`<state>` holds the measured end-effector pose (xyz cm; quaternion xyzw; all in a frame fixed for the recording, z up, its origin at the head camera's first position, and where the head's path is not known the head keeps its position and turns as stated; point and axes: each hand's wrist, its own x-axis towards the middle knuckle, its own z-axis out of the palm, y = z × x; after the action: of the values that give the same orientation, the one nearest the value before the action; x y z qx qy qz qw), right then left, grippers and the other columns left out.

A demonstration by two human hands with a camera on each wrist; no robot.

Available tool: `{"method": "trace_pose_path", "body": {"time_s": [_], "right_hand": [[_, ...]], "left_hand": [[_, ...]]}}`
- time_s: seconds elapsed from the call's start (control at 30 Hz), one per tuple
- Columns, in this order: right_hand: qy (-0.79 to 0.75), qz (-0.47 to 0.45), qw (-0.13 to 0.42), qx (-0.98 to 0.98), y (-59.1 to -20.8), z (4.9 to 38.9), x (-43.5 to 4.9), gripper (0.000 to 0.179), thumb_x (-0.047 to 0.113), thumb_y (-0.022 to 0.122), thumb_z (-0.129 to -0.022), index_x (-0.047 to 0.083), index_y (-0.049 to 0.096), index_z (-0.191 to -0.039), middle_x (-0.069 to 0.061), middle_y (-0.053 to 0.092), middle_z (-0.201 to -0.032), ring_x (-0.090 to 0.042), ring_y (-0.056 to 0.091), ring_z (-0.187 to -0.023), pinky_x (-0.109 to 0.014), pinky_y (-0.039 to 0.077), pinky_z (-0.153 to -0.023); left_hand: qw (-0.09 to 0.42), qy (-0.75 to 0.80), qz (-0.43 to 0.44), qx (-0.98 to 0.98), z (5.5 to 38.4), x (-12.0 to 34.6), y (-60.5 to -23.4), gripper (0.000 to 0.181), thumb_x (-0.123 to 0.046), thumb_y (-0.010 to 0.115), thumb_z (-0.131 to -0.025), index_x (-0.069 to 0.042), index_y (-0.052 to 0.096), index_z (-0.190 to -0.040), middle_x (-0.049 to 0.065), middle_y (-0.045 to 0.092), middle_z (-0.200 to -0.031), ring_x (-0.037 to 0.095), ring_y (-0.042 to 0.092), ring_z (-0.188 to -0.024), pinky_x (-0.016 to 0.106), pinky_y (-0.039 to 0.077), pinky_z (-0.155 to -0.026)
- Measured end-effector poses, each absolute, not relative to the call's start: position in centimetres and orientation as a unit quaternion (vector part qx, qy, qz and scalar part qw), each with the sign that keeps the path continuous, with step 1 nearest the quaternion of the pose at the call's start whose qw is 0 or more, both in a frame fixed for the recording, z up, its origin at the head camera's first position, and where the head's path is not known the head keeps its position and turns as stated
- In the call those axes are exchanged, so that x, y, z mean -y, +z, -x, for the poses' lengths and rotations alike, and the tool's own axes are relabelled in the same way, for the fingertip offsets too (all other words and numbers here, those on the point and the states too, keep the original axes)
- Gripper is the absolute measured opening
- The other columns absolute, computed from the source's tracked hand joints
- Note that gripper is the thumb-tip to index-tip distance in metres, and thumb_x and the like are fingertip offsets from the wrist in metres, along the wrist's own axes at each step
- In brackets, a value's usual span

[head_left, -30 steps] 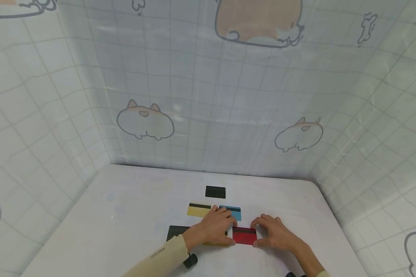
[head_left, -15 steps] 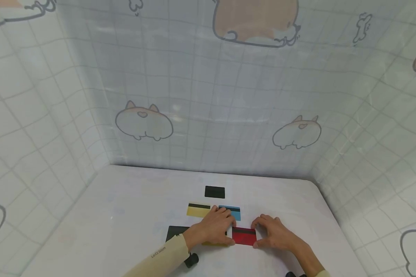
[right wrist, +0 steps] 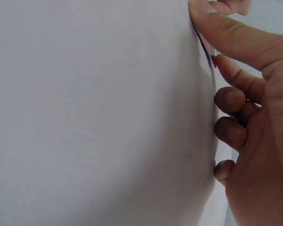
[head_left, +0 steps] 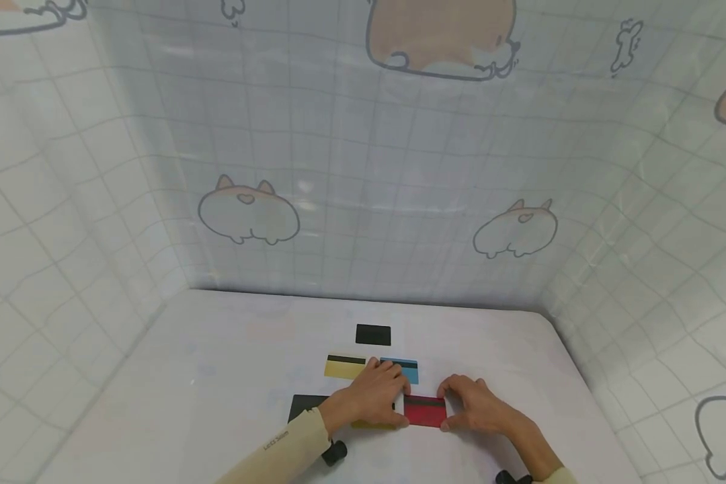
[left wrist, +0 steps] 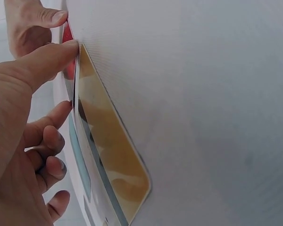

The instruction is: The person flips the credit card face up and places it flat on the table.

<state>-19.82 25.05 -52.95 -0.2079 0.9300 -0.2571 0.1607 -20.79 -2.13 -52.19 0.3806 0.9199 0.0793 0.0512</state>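
Head view: A thin red rectangular plastic card with a dark stripe sits between the hands. Left hand and right hand each pinch one short side, thumb at near corner, finger at far corner; fingers clamped on it. Under the left palm, a gold rectangular plastic card; by the left wrist, a black rectangular card. Beyond the left fingertips: a striped yellow card, a striped blue card and, farther out, a plain black card, all on the white counter.

Left wrist view: thumb and index at the red edge, other fingers loosely bent; gold card just beside the thumb.

Right wrist view: only a red sliver shows between thumb and index. Flat or raised, cannot tell.

Judgement: squaring red to gold. Next move calls for even alignment, then release without dragging.
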Motion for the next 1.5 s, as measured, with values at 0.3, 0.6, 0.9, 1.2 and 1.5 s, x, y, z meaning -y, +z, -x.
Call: {"method": "trace_pose_path", "body": {"time_s": [0.3,0.6,0.9,1.2,1.5], "right_hand": [[-0.253,0.208,0.158,-0.931,-53.19,19.83,-25.09,0.047,0.05,0.086,-0.072,0.032,0.061,-0.107,0.016,0.056,-0.105,-0.013,0.049,-0.104,-0.047,0.035,-0.088],[-0.236,0.216,0.152,-0.935,-52.93,19.89,-25.05,0.047,0.052,0.086,-0.071,0.031,0.063,-0.105,0.017,0.054,-0.1,-0.011,0.049,-0.101,-0.045,0.034,-0.085],[-0.249,0.209,0.165,-0.931,-52.72,19.97,-25.2,0.048,0.049,0.087,-0.071,0.029,0.059,-0.106,0.014,0.056,-0.105,-0.015,0.049,-0.105,-0.049,0.034,-0.088],[-0.261,0.198,0.174,-0.929,-52.74,19.79,-25.19,0.048,0.047,0.087,-0.072,0.028,0.059,-0.105,0.014,0.056,-0.106,-0.016,0.049,-0.105,-0.049,0.034,-0.089],[-0.263,0.204,0.166,-0.928,-53.03,20.04,-25.35,0.047,0.048,0.087,-0.071,0.03,0.059,-0.104,0.015,0.056,-0.106,-0.013,0.049,-0.106,-0.046,0.033,-0.087]], "left_hand": [[0.059,0.073,-0.371,-0.924,20.85,1.98,-52.07,0.048,-0.067,0.072,-0.079,-0.032,0.067,-0.111,-0.012,0.056,-0.105,0.01,0.047,-0.103,0.034,0.035,-0.088],[0.073,0.076,-0.366,-0.925,20.71,1.83,-51.67,0.048,-0.066,0.074,-0.078,-0.032,0.067,-0.11,-0.012,0.056,-0.105,0.01,0.047,-0.104,0.037,0.036,-0.092],[0.06,0.073,-0.374,-0.922,20.86,1.82,-51.86,0.05,-0.067,0.073,-0.078,-0.031,0.066,-0.112,-0.012,0.054,-0.104,0.01,0.046,-0.103,0.035,0.035,-0.089],[0.049,0.056,-0.388,-0.919,20.88,1.85,-52.06,0.053,-0.07,0.07,-0.079,-0.031,0.066,-0.116,-0.012,0.055,-0.105,0.01,0.047,-0.101,0.034,0.034,-0.087],[0.041,0.057,-0.391,-0.918,20.9,1.74,-52.06,0.058,-0.074,0.07,-0.075,-0.032,0.064,-0.115,-0.013,0.055,-0.104,0.008,0.045,-0.099,0.035,0.036,-0.089]]}}
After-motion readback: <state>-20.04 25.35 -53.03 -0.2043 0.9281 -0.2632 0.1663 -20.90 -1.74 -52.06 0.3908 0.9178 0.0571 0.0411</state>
